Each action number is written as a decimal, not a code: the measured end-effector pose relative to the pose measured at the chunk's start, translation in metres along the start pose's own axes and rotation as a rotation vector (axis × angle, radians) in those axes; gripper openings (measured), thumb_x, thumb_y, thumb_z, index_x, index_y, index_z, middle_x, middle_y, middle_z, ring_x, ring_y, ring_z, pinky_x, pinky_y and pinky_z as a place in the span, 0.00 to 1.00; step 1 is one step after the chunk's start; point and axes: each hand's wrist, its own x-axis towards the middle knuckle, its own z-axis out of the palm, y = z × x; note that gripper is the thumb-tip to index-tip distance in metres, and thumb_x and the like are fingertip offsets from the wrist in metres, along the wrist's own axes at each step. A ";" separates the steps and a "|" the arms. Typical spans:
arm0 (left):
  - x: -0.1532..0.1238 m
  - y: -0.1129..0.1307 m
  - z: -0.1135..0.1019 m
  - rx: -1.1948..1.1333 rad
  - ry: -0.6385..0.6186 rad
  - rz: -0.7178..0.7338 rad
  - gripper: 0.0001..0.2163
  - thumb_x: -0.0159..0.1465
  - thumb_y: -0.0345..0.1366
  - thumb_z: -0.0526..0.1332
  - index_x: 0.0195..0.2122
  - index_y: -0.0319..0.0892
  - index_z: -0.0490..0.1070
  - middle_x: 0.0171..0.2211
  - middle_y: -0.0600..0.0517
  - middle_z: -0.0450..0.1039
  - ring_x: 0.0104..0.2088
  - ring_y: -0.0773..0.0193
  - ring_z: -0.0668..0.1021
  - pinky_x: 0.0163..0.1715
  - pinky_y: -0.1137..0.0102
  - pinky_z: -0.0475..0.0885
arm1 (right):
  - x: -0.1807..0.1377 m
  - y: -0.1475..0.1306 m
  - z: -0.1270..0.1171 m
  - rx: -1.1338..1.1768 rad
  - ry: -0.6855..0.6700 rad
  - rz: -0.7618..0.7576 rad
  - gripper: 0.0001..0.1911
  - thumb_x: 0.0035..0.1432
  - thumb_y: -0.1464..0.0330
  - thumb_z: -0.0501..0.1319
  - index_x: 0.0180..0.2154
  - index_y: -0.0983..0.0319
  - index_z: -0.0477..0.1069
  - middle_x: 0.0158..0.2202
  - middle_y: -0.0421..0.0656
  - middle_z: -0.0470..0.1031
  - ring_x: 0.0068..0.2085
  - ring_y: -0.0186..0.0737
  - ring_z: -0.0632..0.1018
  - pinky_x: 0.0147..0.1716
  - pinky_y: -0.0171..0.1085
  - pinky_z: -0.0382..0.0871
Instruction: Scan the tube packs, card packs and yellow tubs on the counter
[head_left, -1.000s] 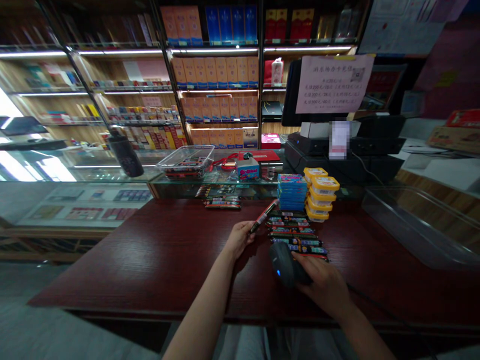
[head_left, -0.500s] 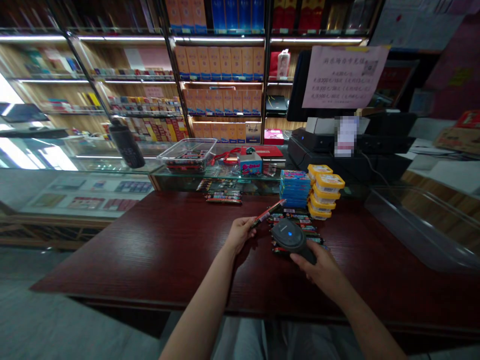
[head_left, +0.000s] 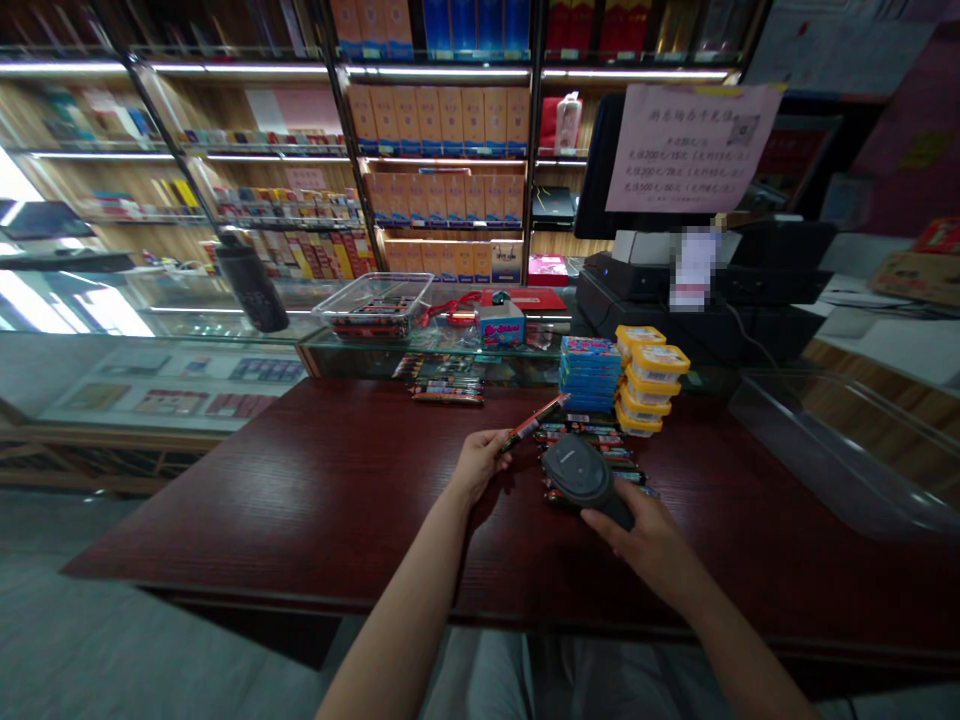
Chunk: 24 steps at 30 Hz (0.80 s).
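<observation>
My left hand pinches one end of a slim dark stick-shaped packet with red and white print, tilted up to the right above the desk. A dark grey handheld barcode scanner is in my right hand, its fingers wrapped round the handle and its head towards the packet. Under and behind the scanner lie several similar slim packets, partly hidden by it. Another group of slim packets lies at the desk's far edge, left of centre.
Behind the scanner stand a stack of blue boxes and stacked yellow-lidded tubs. A clear bin of packets and a small blue box sit on the glass counter. An empty-looking clear tray lies right; a monitor rises behind.
The blue light on the scanner's top has gone out. Both hands, the packet and the scanner stay almost where they were.
</observation>
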 end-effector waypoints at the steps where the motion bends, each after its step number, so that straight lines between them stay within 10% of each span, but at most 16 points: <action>1: 0.000 0.000 0.000 -0.006 -0.005 0.001 0.22 0.48 0.49 0.69 0.34 0.33 0.76 0.19 0.54 0.67 0.17 0.75 0.67 0.17 0.79 0.59 | -0.002 0.003 0.001 -0.055 -0.004 -0.015 0.21 0.57 0.54 0.56 0.48 0.59 0.70 0.40 0.45 0.79 0.39 0.44 0.78 0.35 0.40 0.71; 13: 0.005 0.006 -0.009 -0.155 0.166 0.079 0.23 0.39 0.42 0.75 0.33 0.34 0.74 0.28 0.50 0.75 0.26 0.69 0.76 0.31 0.72 0.74 | -0.017 0.053 0.026 -0.590 0.096 -0.489 0.23 0.55 0.68 0.60 0.53 0.63 0.65 0.40 0.47 0.77 0.38 0.44 0.77 0.35 0.39 0.69; 24: 0.032 0.050 -0.111 0.370 0.731 0.247 0.10 0.53 0.39 0.64 0.29 0.36 0.71 0.20 0.54 0.69 0.18 0.71 0.70 0.22 0.74 0.67 | -0.017 0.062 0.026 -0.560 0.109 -0.552 0.23 0.56 0.67 0.59 0.54 0.62 0.64 0.42 0.47 0.78 0.39 0.43 0.78 0.35 0.37 0.71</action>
